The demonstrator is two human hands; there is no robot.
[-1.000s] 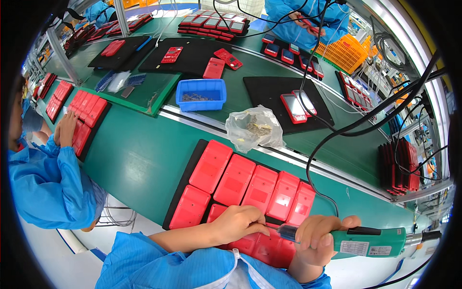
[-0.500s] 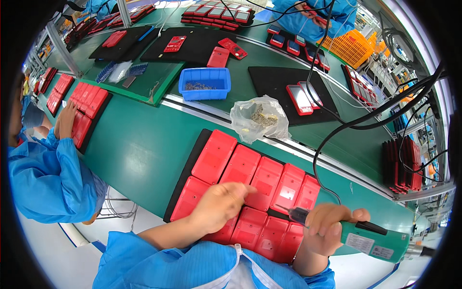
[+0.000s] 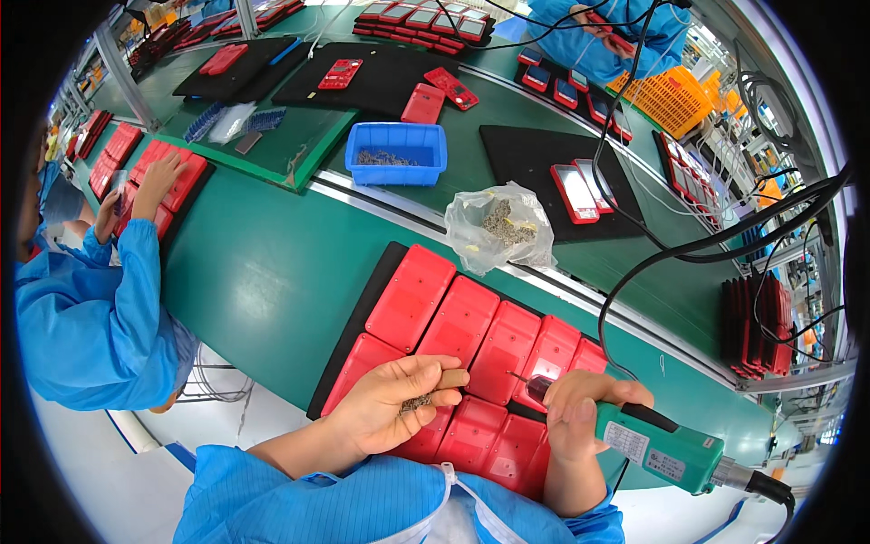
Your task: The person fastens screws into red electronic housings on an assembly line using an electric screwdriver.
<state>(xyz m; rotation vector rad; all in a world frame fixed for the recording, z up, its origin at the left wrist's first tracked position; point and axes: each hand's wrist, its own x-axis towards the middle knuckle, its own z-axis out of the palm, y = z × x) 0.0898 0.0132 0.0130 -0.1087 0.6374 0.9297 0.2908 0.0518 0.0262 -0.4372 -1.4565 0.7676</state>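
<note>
- Cupping a small pile of screws [image 3: 415, 404] in my left grip [image 3: 385, 408], I have its fingers curled around them, thumb and fingertips near one another; I cannot tell whether a single screw is pinched there.
- My right grip [image 3: 580, 412] is wrapped around a green electric screwdriver [image 3: 660, 446], whose bit points left over the near casings; I cannot tell whether it touches one.
- A black cable [image 3: 772, 488] runs from the tool's right end.
- Below both grips, red plastic casings [image 3: 410, 295] lie in two rows on a black mat [image 3: 376, 290], at the near edge of the green tabletop [image 3: 254, 281]; my left grip covers part of the near row.
- Just beyond the far row, a clear plastic bag [image 3: 467, 234] sits open with more small metal pieces in it.
- Farther left stands a blue bin [image 3: 394, 175], with small metal parts inside.
- To the far right of the bag, two red devices with pale screens [image 3: 574, 195] lie on another black mat [image 3: 521, 168].
- At my left, a co-worker in blue [image 3: 91, 317] has both hands over other red casings [image 3: 186, 186].
</note>
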